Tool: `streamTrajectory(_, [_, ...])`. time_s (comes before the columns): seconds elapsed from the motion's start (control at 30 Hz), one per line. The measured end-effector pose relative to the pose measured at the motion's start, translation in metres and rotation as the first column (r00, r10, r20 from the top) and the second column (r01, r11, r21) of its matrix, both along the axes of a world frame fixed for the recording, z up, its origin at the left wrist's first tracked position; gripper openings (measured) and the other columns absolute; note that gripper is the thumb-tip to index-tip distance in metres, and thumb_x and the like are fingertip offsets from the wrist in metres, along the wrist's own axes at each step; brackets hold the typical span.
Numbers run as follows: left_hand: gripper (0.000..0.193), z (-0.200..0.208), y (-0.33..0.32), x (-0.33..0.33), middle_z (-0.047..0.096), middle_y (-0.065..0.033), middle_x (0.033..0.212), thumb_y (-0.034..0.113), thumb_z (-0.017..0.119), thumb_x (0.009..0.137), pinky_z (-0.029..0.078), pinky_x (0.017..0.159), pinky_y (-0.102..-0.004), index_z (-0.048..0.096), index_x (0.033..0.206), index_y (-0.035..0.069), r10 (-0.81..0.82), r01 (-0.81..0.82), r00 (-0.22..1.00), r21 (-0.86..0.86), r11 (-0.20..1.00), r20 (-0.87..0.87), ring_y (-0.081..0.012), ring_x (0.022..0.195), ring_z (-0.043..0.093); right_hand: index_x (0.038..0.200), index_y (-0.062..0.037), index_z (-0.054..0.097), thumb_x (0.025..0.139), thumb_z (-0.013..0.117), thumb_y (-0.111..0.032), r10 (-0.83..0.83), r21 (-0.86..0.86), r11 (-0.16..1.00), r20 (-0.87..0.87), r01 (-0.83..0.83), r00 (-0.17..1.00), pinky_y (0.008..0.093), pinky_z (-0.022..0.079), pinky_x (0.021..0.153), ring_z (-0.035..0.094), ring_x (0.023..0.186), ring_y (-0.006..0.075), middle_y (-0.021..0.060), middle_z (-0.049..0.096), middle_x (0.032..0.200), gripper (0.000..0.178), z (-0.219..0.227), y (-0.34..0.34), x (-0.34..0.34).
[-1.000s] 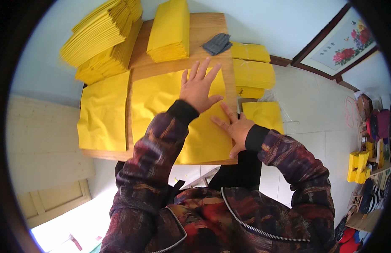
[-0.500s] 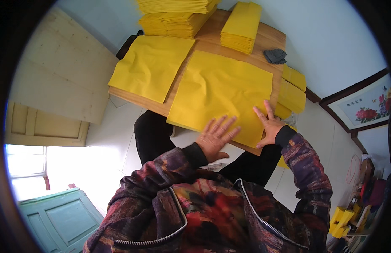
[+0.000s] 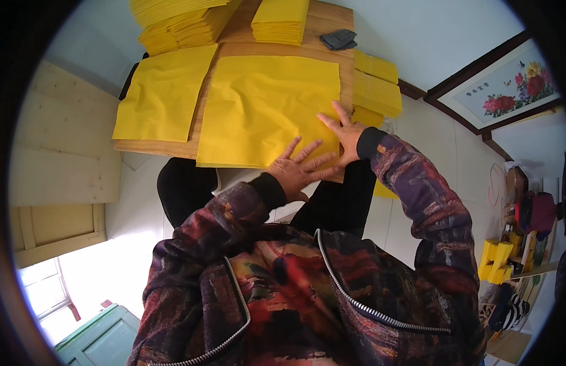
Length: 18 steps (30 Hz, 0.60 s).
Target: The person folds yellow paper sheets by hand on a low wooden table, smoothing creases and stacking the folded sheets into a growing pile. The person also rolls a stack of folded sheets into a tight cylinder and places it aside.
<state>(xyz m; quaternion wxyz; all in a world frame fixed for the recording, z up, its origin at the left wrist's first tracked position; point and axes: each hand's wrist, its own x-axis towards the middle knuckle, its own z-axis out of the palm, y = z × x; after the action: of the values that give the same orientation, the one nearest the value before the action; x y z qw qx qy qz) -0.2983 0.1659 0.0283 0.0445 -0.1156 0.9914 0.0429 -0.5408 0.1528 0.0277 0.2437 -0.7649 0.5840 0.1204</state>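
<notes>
Moved open-fingered left hand (image 3: 294, 174) closer to open-fingered right hand (image 3: 350, 139), at near-right corner of wrinkled yellow sheet (image 3: 268, 104).

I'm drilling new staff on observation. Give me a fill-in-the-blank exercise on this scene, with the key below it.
1. On the wide, rectangular, fabric-like yellow sheet, the right hand is at the ____ (left/right) side.
2. The left hand is at that sheet's ____ (near/far) edge.
3. The narrower rectangular yellow sheet lies ____ (left/right) of the wide one.
4. On the brown wooden table, the small, crumpled dark-grey cloth lies by the far ____ (left/right) corner.

Missing words: right; near; left; right.
</notes>
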Motion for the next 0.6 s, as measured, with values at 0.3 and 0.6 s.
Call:
streamTrajectory(0.3, [0.104,0.002,-0.024,0.047,0.018,-0.0109,0.158,0.052,0.079,0.067,0.012,0.115,-0.058,0.022,0.152,0.029,0.428,-0.416,0.897,0.115,0.902,-0.107,-0.037,0.146,0.014,0.154,-0.0276,0.007,0.049,0.091,-0.043,-0.026,0.006,1.0,0.099,0.025,0.995,0.0496,0.044,0.1,0.046,0.123,0.0524,0.0288,-0.011,0.155,0.135,0.003,0.002,-0.001])
streamTrajectory(0.6, [0.08,-0.016,0.002,0.159,0.041,-0.0178,0.145,0.037,0.074,0.078,0.03,0.109,-0.0497,0.037,0.143,0.01,0.93,-0.894,0.316,0.269,0.358,-0.187,-0.0372,0.135,0.036,0.153,-0.0292,0.004,0.05,0.091,-0.039,-0.047,0.031,0.998,0.02,0.047,0.999,0.0533,0.041,0.103,0.04,0.124,0.0585,0.0225,-0.011,0.157,0.135,0.019,0.004,0.006])
